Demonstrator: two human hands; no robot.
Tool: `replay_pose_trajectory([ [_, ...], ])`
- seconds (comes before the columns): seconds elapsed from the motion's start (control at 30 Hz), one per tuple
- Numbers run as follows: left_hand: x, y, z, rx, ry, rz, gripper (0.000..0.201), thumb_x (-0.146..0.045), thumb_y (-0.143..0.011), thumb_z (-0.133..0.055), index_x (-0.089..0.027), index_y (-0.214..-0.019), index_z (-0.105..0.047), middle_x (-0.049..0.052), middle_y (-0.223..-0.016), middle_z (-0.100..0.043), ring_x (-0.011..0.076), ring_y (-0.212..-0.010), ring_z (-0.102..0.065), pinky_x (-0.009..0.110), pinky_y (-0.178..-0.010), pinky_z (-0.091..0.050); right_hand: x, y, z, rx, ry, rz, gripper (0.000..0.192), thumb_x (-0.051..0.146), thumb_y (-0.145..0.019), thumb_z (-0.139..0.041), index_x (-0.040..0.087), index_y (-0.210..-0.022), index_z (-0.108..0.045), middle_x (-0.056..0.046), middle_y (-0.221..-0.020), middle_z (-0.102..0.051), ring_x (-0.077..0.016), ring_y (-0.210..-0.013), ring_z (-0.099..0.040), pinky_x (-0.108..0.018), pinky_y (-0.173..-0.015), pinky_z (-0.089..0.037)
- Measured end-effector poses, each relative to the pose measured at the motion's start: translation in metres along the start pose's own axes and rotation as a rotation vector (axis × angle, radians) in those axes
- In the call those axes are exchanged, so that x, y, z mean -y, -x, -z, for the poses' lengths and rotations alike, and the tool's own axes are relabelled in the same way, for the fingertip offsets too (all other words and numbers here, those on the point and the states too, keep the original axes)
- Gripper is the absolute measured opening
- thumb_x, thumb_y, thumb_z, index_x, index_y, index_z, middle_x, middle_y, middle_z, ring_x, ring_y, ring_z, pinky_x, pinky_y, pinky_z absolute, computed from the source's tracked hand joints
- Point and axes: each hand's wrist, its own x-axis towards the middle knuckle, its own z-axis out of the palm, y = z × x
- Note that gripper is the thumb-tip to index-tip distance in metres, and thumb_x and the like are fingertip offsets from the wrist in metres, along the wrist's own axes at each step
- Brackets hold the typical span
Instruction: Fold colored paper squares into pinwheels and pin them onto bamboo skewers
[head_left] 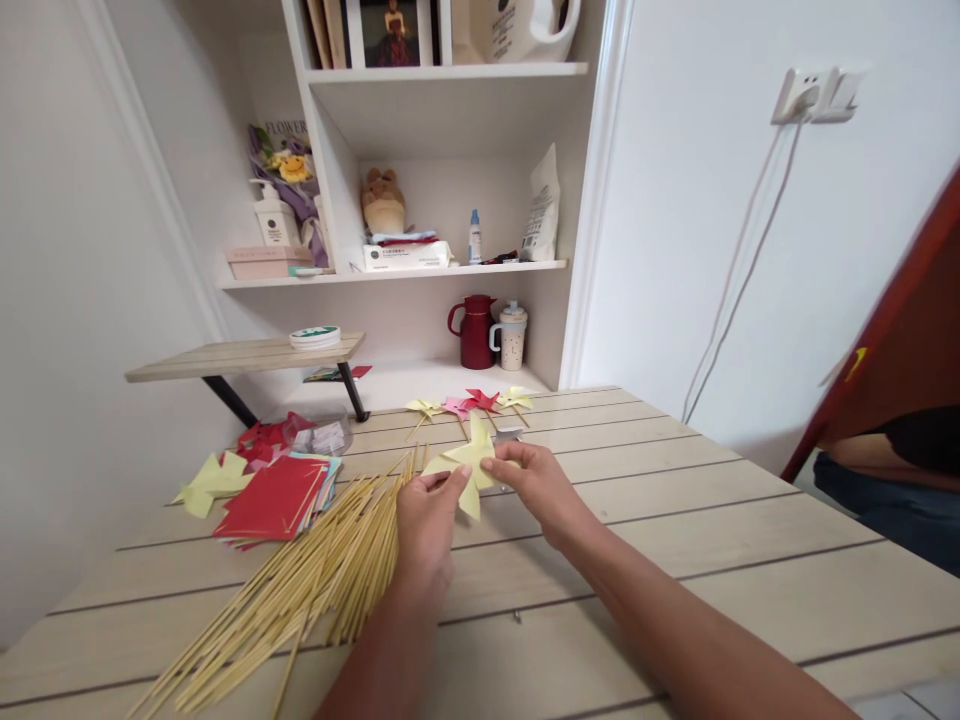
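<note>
Two hands on yellow pinwheel above desk | left hand pinching lower blade | right hand pinching right edge | light, flimsy paper, easily creased; best held near centre | sticks beside.

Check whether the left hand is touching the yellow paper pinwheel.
Touching. The head view shows the left hand pinching the yellow paper pinwheel at its left edge, while the right hand holds the other side.
</note>
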Motion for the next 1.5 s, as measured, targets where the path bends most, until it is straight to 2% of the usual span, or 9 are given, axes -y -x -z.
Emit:
replay_pose_trajectory([
  [0.17,0.006,-0.010,0.004,-0.063,0.034,0.042,0.037,-0.035,-0.057,-0.087,-0.009,-0.082,-0.078,0.012,-0.078,-0.077,0.0226,-0.073,-0.071,0.034,-0.074,-0.053,0.000,-0.005,0.001,-0.091,-0.080,0.061,0.027,0.041,-0.074,-0.073,0.019,-0.091,-0.069,-0.004,-0.094,-0.070,-0.0208,-0.089,-0.061,-0.033,-0.082,-0.044],
  [0.27,0.010,-0.015,0.007,-0.074,0.050,0.056,0.034,-0.033,-0.057,-0.087,-0.009,-0.080,-0.078,0.011,-0.076,-0.077,0.0213,-0.072,-0.071,0.033,-0.075,-0.053,0.004,-0.006,0.005,-0.131,-0.083,0.066,0.027,0.039,-0.073,-0.074,0.020,-0.091,-0.067,-0.004,-0.092,-0.069,-0.0199,-0.088,-0.060,-0.033,-0.082,-0.045],
  [0.4,0.014,-0.018,0.009,-0.114,0.062,0.047,0.032,-0.030,-0.054,-0.088,-0.010,-0.076,-0.077,0.009,-0.072,-0.075,0.0182,-0.066,-0.068,0.031,-0.072,-0.051,0.008,0.005,0.017,0.137,0.019,-0.018,0.014,0.031,-0.077,-0.068,0.018,-0.081,-0.066,0.000,-0.075,-0.063,-0.0153,-0.073,-0.056,-0.030,-0.073,-0.044],
  [0.53,0.013,-0.018,0.006,-0.118,0.121,0.047,0.033,-0.030,-0.051,-0.089,-0.010,-0.073,-0.076,0.008,-0.071,-0.075,0.0161,-0.064,-0.066,0.029,-0.069,-0.049,-0.001,0.030,0.036,0.427,0.284,-0.042,0.005,0.021,-0.079,-0.064,0.018,-0.080,-0.068,0.000,-0.074,-0.063,-0.0134,-0.069,-0.053,-0.026,-0.066,-0.040],
  [0.7,0.012,-0.017,0.003,-0.100,0.169,0.043,0.034,-0.029,-0.049,-0.090,-0.010,-0.074,-0.076,0.008,-0.073,-0.076,0.0167,-0.068,-0.067,0.031,-0.074,-0.051,-0.021,0.059,0.053,0.474,0.299,-0.108,0.012,0.021,-0.080,-0.065,0.018,-0.091,-0.070,-0.001,-0.079,-0.065,-0.0140,-0.071,-0.056,-0.025,-0.065,-0.043],
  [0.8,0.012,-0.017,0.004,-0.095,0.173,0.023,0.035,-0.029,-0.050,-0.090,-0.010,-0.076,-0.077,0.008,-0.075,-0.076,0.0168,-0.069,-0.067,0.030,-0.075,-0.051,-0.025,0.066,0.051,0.504,0.339,-0.057,0.013,0.019,-0.078,-0.069,0.020,-0.091,-0.073,-0.003,-0.087,-0.069,-0.0160,-0.079,-0.060,-0.027,-0.072,-0.046],
  [1.13,0.015,-0.018,0.004,-0.098,0.121,-0.023,0.032,-0.030,-0.055,-0.088,-0.010,-0.078,-0.077,0.008,-0.076,-0.076,0.0186,-0.072,-0.069,0.032,-0.077,-0.051,-0.030,0.061,0.039,0.618,0.388,0.080,0.002,0.019,-0.077,-0.076,0.021,-0.077,-0.076,-0.002,-0.078,-0.067,-0.0166,-0.079,-0.061,-0.026,-0.068,-0.045],
  [1.37,0.016,-0.018,0.004,-0.120,0.100,-0.029,0.030,-0.029,-0.056,-0.086,-0.010,-0.077,-0.077,0.008,-0.076,-0.076,0.0185,-0.072,-0.068,0.031,-0.077,-0.050,-0.033,0.063,0.039,0.570,0.397,0.087,0.006,0.019,-0.075,-0.079,0.021,-0.080,-0.077,-0.002,-0.079,-0.069,-0.0151,-0.073,-0.059,-0.026,-0.066,-0.044],
  [1.5,0.017,-0.020,0.007,-0.143,0.128,-0.023,0.028,-0.027,-0.056,-0.086,-0.010,-0.076,-0.077,0.007,-0.074,-0.075,0.0162,-0.068,-0.066,0.030,-0.074,-0.050,-0.036,0.066,0.039,0.578,0.408,0.121,0.008,0.020,-0.073,-0.082,0.021,-0.079,-0.077,-0.002,-0.081,-0.071,-0.0166,-0.079,-0.062,-0.028,-0.073,-0.046],
])
